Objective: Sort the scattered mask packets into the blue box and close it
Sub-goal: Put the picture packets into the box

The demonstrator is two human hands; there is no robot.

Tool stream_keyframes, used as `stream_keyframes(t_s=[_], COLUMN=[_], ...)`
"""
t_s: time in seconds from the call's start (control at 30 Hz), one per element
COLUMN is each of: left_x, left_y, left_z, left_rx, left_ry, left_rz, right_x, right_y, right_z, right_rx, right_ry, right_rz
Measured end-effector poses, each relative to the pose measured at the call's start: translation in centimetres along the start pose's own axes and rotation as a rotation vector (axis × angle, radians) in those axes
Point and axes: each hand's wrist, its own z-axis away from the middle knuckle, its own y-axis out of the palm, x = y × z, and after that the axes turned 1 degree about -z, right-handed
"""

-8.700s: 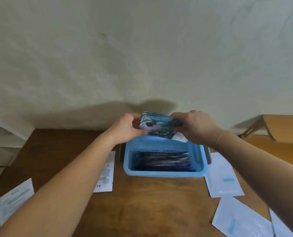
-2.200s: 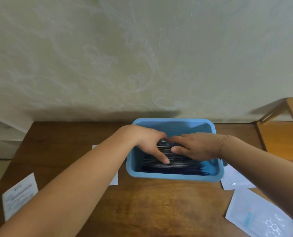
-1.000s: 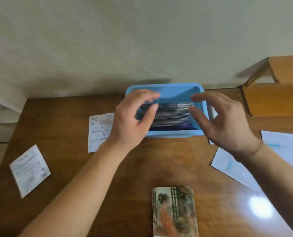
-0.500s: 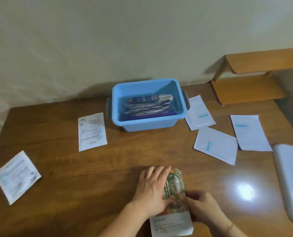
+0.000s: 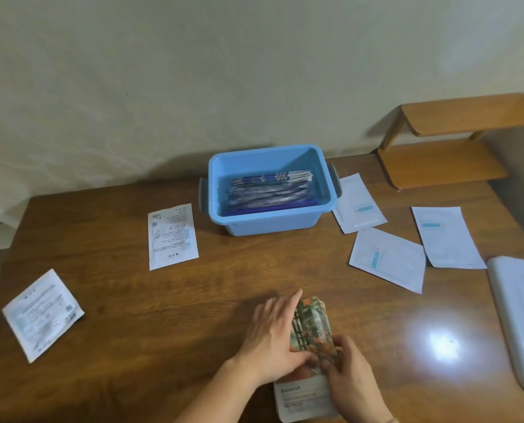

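The blue box (image 5: 272,221) stands open at the back of the wooden table, with several mask packets (image 5: 269,190) stacked on edge inside. A picture-printed mask packet (image 5: 311,328) lies at the table's near edge. My left hand (image 5: 274,334) rests flat on its left side, and my right hand (image 5: 350,377) grips its lower right part. White packets lie scattered: three to the right of the box (image 5: 358,203) (image 5: 387,259) (image 5: 447,236), one to the left of it (image 5: 172,236), and one far left (image 5: 42,314).
A pale lid (image 5: 521,319) lies at the table's right edge. A low wooden shelf (image 5: 450,141) stands at the back right against the wall. A bright light reflection shows on the table right of my hands.
Both hands left the box and dropped to the picture-printed packet at the near edge. Over the last half second they have hardly shifted on it.
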Motion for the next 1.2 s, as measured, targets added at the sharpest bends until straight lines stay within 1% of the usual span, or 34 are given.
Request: stream_keyframes(t_s=[0.07, 0.13, 0.17, 0.2, 0.23, 0.3, 0.33, 0.4, 0.5, 0.57, 0.63, 0.73, 0.8, 0.93, 1.0, 1.07, 1.13, 1.2], left_x=[0.3, 1.3, 1.9, 2.4, 2.7, 2.8, 2.8, 2.7, 2.9, 3.0, 3.4, 4.0, 4.0, 3.8, 3.4, 2.2, 0.5, -1.2], left_y=[-1.4, -3.4, -4.4, -5.1, -5.6, -6.0, -5.9, -5.5, -4.0, -2.7, -1.8, -1.2, -1.2, -1.7, -3.6, -7.5, -12.6, -18.1], left_z=[-0.2, -0.6, -0.8, -0.8, -0.8, -0.6, -0.5, -0.3, -0.2, -0.2, -0.2, -0.3, -0.5, -1.0, -1.1, -1.3, -2.0, -3.5], left_rx=[0.003, 0.025, 0.069, 0.121, 0.168, 0.202, 0.176, 0.050, -0.200, -0.303, -0.335, -0.352, -0.361, -0.383, -0.389, -0.430, -0.490, -0.576], left_ry=[-0.069, -0.126, -0.113, -0.073, -0.023, 0.059, 0.083, 0.114, 0.143, 0.139, 0.115, 0.077, 0.057, 0.054, 0.064, 0.122, 0.246, 0.281], left_rz=[0.151, 0.360, 0.446, 0.503, 0.547, 0.629, 0.671, 0.748, 0.753, 0.776, 0.799, 0.721, 0.695, 0.632, 0.592, 0.596, 0.595, 0.560], right_x=[0.3, 1.0, 1.6, 2.3, 3.0, 4.5, 5.3, 6.0, 6.0, 6.0, 6.3, 6.8, 6.9, 7.6, 9.0, 12.1, 17.3, 23.0], right_y=[-0.8, -2.0, -2.7, -3.3, -3.8, -4.9, -5.2, -5.5, -5.5, -5.4, -5.4, -5.7, -5.8, -5.9, -6.9, -9.4, -12.8, -15.8], right_z=[0.2, 0.3, 0.4, 0.5, 0.4, 0.2, 0.2, -0.7, -2.3, -3.0, -3.3, -3.7, -4.2, -5.1, -5.3, -4.9, -4.9, -5.7], right_rx=[0.013, 0.038, 0.056, 0.070, 0.040, -0.111, -0.144, -0.158, -0.194, -0.214, -0.177, -0.063, 0.009, 0.087, 0.100, 0.069, -0.050, -0.193], right_ry=[-0.064, -0.195, -0.281, -0.377, -0.499, -0.793, -0.894, -1.009, -1.086, -1.136, -1.136, -1.097, -1.044, -0.898, -0.923, -0.980, -1.113, -1.228], right_rz=[-0.025, 0.018, 0.068, 0.155, 0.289, 0.546, 0.643, 0.758, 0.843, 0.870, 0.861, 0.903, 0.987, 1.079, 0.987, 0.946, 0.920, 0.936])
